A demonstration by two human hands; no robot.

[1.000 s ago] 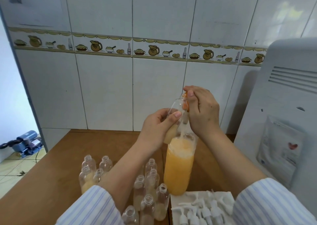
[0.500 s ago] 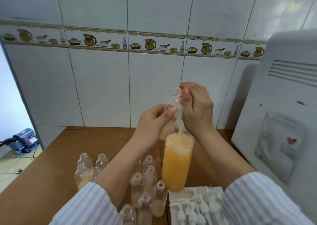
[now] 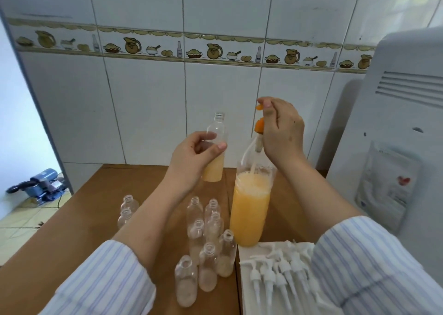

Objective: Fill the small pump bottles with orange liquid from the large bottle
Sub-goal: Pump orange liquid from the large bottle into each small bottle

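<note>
Both hands work above our table [image 3: 72,230]: our left hand [image 3: 191,156] grips a small bottle [image 3: 215,151] about 1/3 full, upright and apart from the pump, while our right hand [image 3: 280,132] pinches the orange pump top [image 3: 259,125] of the large bottle [image 3: 249,214]. Nearest us, loose pump heads [image 3: 275,276] lie unfitted beside roughly 10 small bottles [image 3: 206,242], several seemingly partly filled. Most filling remains, we judge, and the large bottle stands over 1/2 full.

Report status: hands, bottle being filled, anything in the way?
Left hand grips small bottle, part full, upright. Right hand on orange pump top of large bottle. Open small bottles crowd the table below.
</note>
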